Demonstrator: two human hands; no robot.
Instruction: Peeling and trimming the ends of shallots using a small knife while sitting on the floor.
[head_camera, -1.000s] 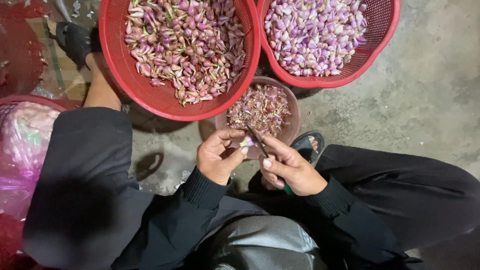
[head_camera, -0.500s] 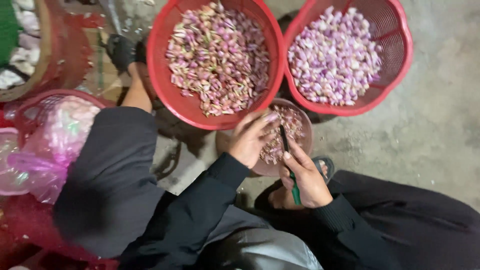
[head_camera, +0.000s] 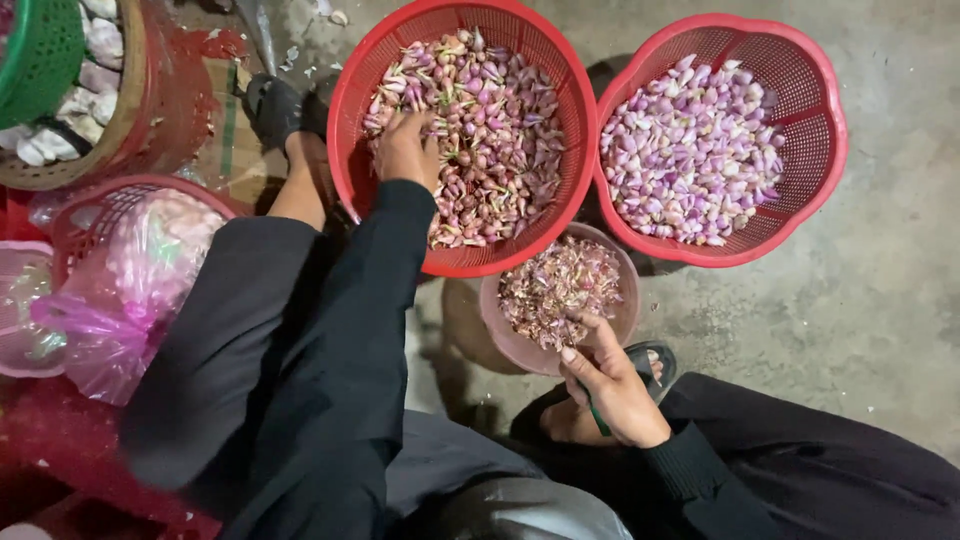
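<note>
At the far left of the frame sits a pink plastic bag (head_camera: 120, 300) in a red basket. Your left hand (head_camera: 408, 150) reaches into the red basket of unpeeled shallots (head_camera: 480, 140) at upper centre, fingers curled down among the bulbs (whether they grip one, you cannot tell). Lower right of centre, your right hand (head_camera: 612, 390) is closed around a green-handled knife (head_camera: 597, 418), beside the small bowl of peelings (head_camera: 560, 300). Peeled shallots (head_camera: 700, 150) fill the red basket at upper right.

Red perforated plastic basket (head_camera: 352, 150), rough concrete floor (head_camera: 880, 300)
</note>
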